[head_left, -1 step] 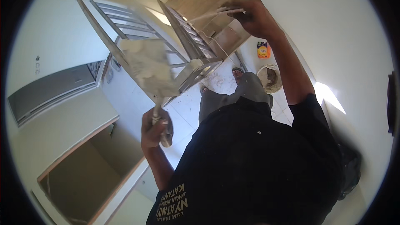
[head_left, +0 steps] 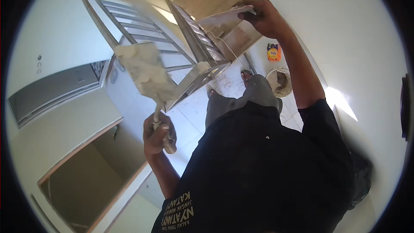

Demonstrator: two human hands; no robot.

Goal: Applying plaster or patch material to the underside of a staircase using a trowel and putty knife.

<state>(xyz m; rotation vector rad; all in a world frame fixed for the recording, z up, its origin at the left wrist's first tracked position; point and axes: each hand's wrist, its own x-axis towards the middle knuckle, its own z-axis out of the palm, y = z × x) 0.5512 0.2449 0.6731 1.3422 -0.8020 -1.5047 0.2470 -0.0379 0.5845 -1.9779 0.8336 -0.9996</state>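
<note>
My left hand [head_left: 159,136] is wrapped round the handle of a trowel [head_left: 163,101]. The trowel's broad, four-sided blade points up and away from me, coated with pale, wet-looking plaster [head_left: 144,69]. Farther off at the upper right, my right hand [head_left: 263,17] grips one edge of a thin, flat plastering blade [head_left: 222,18], with the thumb beneath and the fingers over the top. The blade reaches leftward from the hand, its pale face partly turned toward me. The two tools are apart from each other.
A metal stepladder [head_left: 194,39] stands open ahead, with wooden stairs [head_left: 205,2] behind it. On the floor to the right are a bucket [head_left: 284,88] with greyish material in it and an orange-yellow package [head_left: 273,52]. A white wall [head_left: 362,51] rises at the right.
The trowel and my left hand have shifted slightly left. The flat blade in my right hand has tilted, so more of its face shows.
</note>
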